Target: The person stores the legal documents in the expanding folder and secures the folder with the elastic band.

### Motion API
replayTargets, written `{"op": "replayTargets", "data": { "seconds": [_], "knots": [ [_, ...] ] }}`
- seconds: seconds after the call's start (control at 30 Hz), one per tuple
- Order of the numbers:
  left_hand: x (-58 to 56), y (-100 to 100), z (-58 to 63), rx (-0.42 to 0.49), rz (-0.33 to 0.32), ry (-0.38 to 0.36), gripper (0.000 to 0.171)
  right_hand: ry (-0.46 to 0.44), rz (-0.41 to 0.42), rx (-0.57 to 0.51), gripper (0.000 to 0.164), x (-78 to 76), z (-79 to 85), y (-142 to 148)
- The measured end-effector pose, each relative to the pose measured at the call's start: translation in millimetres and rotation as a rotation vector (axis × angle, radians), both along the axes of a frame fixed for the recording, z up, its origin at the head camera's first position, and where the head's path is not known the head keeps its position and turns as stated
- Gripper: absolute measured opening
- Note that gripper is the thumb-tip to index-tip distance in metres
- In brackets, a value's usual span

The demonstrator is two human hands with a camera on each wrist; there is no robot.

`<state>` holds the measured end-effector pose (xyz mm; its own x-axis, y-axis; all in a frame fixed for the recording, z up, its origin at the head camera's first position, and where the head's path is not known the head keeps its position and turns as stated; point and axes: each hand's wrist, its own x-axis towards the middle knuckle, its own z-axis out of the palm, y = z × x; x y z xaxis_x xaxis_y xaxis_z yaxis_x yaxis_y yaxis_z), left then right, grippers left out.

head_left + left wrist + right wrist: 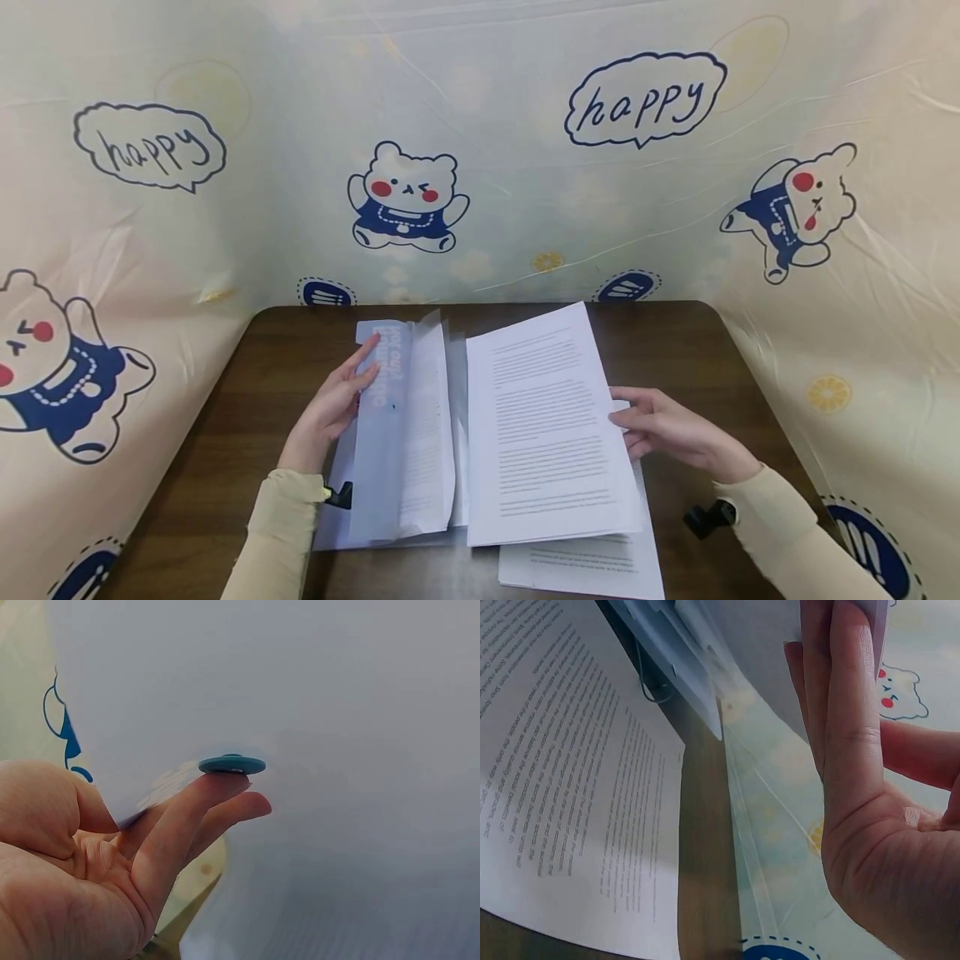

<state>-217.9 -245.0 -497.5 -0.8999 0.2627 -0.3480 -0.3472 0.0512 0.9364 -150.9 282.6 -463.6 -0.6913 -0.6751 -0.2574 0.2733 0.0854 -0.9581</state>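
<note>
A pale blue document folder point(378, 467) with white lettering stands partly raised on the table, printed sheets point(427, 467) showing inside it. My left hand point(330, 412) grips the flap's left edge. In the left wrist view, the thumb of that hand point(97, 855) is on one side of the flap and the fingers on the other, near a teal snap button point(232, 763). My right hand point(663, 423) pinches the right edge of a stack of printed papers point(551, 450), held tilted beside the folder. In the right wrist view, the fingers of that hand point(855, 750) lie along the stack.
Beneath the raised stack, more printed paper point(585, 567) lies at the front of the dark wooden table point(690, 350). A curtain with bear drawings point(517, 192) surrounds the table at the back and sides. Each wrist bears a small black camera mount point(708, 518).
</note>
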Motion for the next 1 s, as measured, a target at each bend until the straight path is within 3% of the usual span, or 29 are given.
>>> {"op": "replayTargets", "data": {
  "seconds": [1.0],
  "knots": [
    [3.5,3,-0.8,-0.015,-0.01,0.015,0.066,-0.027,-0.027,0.044,0.061,-20.2,-9.0,-39]
  ]
}}
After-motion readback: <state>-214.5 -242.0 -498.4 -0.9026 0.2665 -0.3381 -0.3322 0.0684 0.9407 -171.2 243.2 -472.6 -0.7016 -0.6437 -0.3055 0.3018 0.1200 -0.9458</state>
